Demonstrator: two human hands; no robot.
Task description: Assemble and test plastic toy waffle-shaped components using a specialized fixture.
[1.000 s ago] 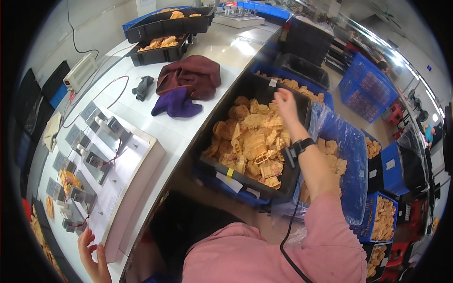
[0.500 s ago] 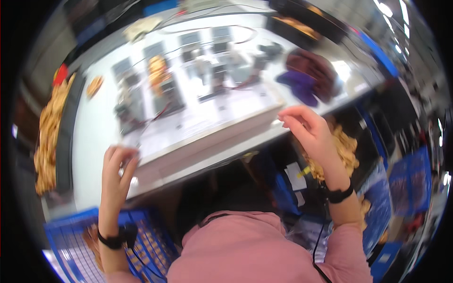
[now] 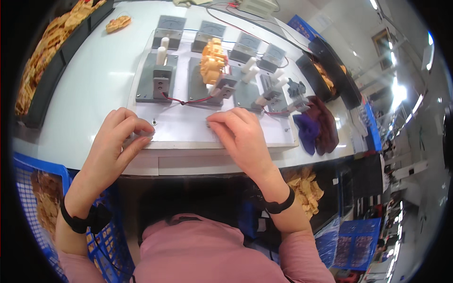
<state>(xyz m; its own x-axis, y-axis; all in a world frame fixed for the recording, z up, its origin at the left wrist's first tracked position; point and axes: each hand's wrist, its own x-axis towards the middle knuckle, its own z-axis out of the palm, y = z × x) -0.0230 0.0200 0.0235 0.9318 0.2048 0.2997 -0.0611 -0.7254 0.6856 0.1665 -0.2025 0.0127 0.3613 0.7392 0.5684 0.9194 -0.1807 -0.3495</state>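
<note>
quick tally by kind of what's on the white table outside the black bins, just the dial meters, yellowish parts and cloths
Grey square dial meters: 4
Orange-yellow moulded parts: 2
Purple fabric cloth: 1
Maroon fabric cloth: 1
Total: 8

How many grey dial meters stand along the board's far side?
4, left to right: first meter at the left end, second meter behind the orange part, third meter right of it, fourth meter at the right end.
</note>
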